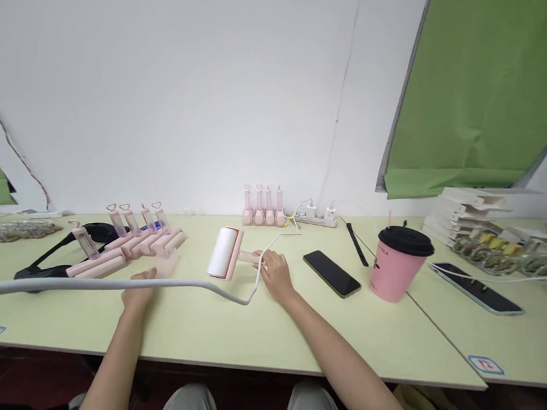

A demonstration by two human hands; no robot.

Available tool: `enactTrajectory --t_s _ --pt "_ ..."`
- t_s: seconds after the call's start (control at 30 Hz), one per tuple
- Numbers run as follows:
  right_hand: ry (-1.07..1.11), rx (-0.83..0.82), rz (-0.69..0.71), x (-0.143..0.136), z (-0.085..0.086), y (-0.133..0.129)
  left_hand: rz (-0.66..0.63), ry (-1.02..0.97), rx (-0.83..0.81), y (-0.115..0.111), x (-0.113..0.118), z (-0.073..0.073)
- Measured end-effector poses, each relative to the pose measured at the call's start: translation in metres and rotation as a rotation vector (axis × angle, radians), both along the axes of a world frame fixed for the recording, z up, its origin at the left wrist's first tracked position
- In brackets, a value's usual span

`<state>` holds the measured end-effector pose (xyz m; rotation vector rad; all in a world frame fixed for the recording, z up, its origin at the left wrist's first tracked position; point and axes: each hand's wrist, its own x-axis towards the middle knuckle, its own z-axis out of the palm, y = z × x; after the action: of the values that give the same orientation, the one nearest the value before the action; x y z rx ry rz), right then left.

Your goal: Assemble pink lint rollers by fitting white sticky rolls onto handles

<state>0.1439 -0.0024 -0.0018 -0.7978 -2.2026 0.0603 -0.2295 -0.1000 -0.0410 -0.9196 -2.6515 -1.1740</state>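
Observation:
A lint roller (227, 253) with a white sheet roll and a pinkish frame lies at the middle of the table. My right hand (275, 271) is closed around the end of its pale handle (248, 256). To the left, my left hand (141, 291) has its fingers closed at the edge of a pale pink translucent piece (167, 264), whose exact kind I cannot make out. Just beyond that hand lie several pink lint rollers (139, 244), their clear handles pointing up with heart-shaped loops on some. A white cable (166, 281) passes in front of both hands.
Several more pink rollers (263, 215) stand by the wall, beside a power strip (310, 218). To the right are a phone (332, 273), a black strap (357, 244), a pink lidded cup (396, 268) and another phone (479, 287). Black goggles (46, 271) rest at left.

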Motion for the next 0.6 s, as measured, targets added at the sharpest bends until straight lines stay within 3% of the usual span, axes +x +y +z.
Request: enactTrajectory --t_s 0.13,0.2,0.3,0.37,0.47,0.6 --pt "0.000 -0.008 0.019 0.002 0.001 0.000 -0.127 0.002 -0.219 0.003 0.047 0.004" --pt "0.002 -0.022 0.002 0.003 0.000 0.002 -0.139 0.054 -0.158 0.013 0.079 0.006" --pt "-0.028 -0.066 -0.080 0.005 -0.005 0.010 -0.358 0.112 -0.038 0.035 0.116 0.006" --pt "-0.078 -0.120 -0.162 0.007 -0.010 0.017 -0.476 0.044 0.029 0.055 0.134 0.007" --pt "-0.170 -0.228 -0.286 0.014 -0.018 0.028 -0.459 -0.138 0.099 0.088 0.156 0.011" --pt "-0.249 -0.298 -0.388 0.024 -0.023 0.039 -0.424 -0.192 0.238 0.124 0.189 0.011"
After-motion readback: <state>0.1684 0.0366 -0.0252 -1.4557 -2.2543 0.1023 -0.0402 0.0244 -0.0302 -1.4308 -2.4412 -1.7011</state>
